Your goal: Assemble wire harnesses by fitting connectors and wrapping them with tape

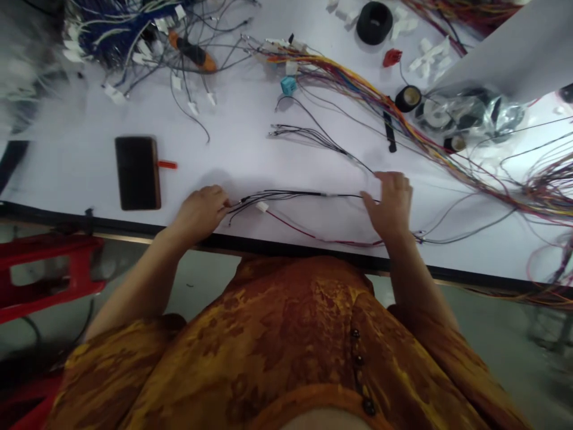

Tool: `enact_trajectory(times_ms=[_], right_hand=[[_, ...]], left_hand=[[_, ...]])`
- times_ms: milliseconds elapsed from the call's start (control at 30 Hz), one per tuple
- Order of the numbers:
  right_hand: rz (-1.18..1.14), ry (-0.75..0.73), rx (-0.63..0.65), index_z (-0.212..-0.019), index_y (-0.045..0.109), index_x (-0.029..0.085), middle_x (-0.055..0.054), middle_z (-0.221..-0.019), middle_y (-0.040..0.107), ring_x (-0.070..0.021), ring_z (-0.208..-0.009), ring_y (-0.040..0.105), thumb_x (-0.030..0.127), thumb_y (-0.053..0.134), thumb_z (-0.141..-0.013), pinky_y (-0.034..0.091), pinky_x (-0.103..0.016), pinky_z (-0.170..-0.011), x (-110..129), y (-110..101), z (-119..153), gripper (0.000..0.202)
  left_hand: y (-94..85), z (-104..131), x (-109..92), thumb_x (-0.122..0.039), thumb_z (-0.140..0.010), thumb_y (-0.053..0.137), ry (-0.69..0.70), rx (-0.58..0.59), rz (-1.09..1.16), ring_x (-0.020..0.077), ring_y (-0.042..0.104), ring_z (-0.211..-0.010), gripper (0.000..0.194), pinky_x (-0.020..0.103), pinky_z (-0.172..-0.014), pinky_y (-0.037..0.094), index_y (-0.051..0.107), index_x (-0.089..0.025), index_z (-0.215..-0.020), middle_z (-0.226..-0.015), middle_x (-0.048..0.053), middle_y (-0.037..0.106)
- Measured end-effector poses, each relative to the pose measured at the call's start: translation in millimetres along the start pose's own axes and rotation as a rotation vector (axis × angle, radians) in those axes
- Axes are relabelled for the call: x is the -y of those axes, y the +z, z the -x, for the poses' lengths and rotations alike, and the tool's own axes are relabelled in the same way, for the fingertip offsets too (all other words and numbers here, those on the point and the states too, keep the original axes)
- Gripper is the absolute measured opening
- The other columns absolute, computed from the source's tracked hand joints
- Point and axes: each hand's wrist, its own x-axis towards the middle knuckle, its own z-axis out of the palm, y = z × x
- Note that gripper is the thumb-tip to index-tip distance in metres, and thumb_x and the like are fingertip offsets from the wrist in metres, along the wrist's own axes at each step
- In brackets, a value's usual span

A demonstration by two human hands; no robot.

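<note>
My left hand is at the table's front edge, its fingers closed on the terminal ends of a bundle of black wires. That bundle runs right across the table to my right hand, whose thumb and forefinger are apart. The thumb touches or lies just over the bundle's single black lead; the forefinger is at the end of a second black wire bundle, fanned out further back. Nearer me lies a red wire with a white connector, passing toward my right wrist.
A dark phone lies left beside an orange strip. Behind are an orange-black tool handle, a teal connector, a long multicoloured wire harness, black tape rolls and a black strip. A red stool stands below left.
</note>
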Motion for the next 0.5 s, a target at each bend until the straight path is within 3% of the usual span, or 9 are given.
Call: enact_trajectory(times_ms=[67, 133, 200, 300, 367, 500], right_hand=[[-0.063, -0.198, 0.121, -0.123, 0.062, 0.017, -0.018, -0.125, 0.062, -0.0365, -0.118, 0.055, 0.033, 0.059, -0.092, 0.043, -0.054, -0.102, 32.3, 10.6, -4.5, 0.035], [-0.094, -0.282, 0.207, -0.109, 0.066, 0.017, -0.018, -0.118, 0.064, -0.0360, -0.113, 0.057, 0.026, 0.055, -0.093, 0.045, -0.053, -0.100, 61.3, 24.9, -11.6, 0.021], [-0.140, -0.236, 0.239, -0.100, 0.064, 0.018, -0.018, -0.111, 0.066, -0.0345, -0.108, 0.059, 0.021, 0.048, -0.095, 0.046, -0.050, -0.096, 80.8, 37.1, -18.7, 0.017], [-0.285, -0.099, 0.273, -0.105, 0.061, 0.019, -0.013, -0.099, 0.069, -0.0294, -0.094, 0.064, 0.022, 0.046, -0.095, 0.049, -0.042, -0.087, 88.5, 44.3, -25.8, 0.019], [-0.413, -0.096, 0.254, -0.109, 0.062, 0.020, -0.010, -0.097, 0.071, -0.0264, -0.091, 0.066, 0.026, 0.047, -0.095, 0.050, -0.038, -0.084, 84.2, 43.3, -27.9, 0.021], [-0.623, -0.200, 0.171, -0.102, 0.068, 0.020, -0.009, -0.098, 0.074, -0.0217, -0.089, 0.067, 0.032, 0.047, -0.096, 0.050, -0.034, -0.083, 74.1, 38.9, -29.8, 0.026]], left_hand=[[1.1, 1.0, -0.9, -0.028, -0.088, 0.053, -0.062, -0.093, 0.093, 0.0316, 0.067, -0.099, 0.010, 0.046, -0.092, 0.051, 0.062, -0.022, -0.087, -0.100, 0.012, 0.070], [-1.0, 2.0, -1.3, -0.029, -0.089, 0.055, -0.120, -0.207, 0.237, 0.0275, 0.069, -0.089, 0.008, 0.042, -0.087, 0.053, 0.060, -0.023, -0.089, -0.093, 0.009, 0.072], [-5.6, 3.7, -2.0, -0.029, -0.091, 0.057, -0.144, -0.351, 0.422, 0.0218, 0.070, -0.081, 0.006, 0.036, -0.081, 0.054, 0.059, -0.023, -0.091, -0.086, 0.005, 0.073], [-13.5, 6.7, -4.0, -0.029, -0.093, 0.059, -0.153, -0.515, 0.699, 0.0153, 0.069, -0.072, 0.007, 0.028, -0.072, 0.054, 0.062, -0.023, -0.094, -0.077, 0.002, 0.073], [-16.7, 7.5, -4.5, -0.031, -0.093, 0.060, -0.174, -0.489, 0.851, 0.0138, 0.068, -0.064, 0.013, 0.026, -0.067, 0.053, 0.066, -0.020, -0.097, -0.070, 0.002, 0.073], [-13.3, 0.0, 1.3, -0.029, -0.085, 0.069, -0.234, -0.277, 1.003, 0.0160, 0.072, -0.068, 0.014, 0.024, -0.060, 0.052, 0.070, -0.016, -0.092, -0.076, 0.006, 0.078]])
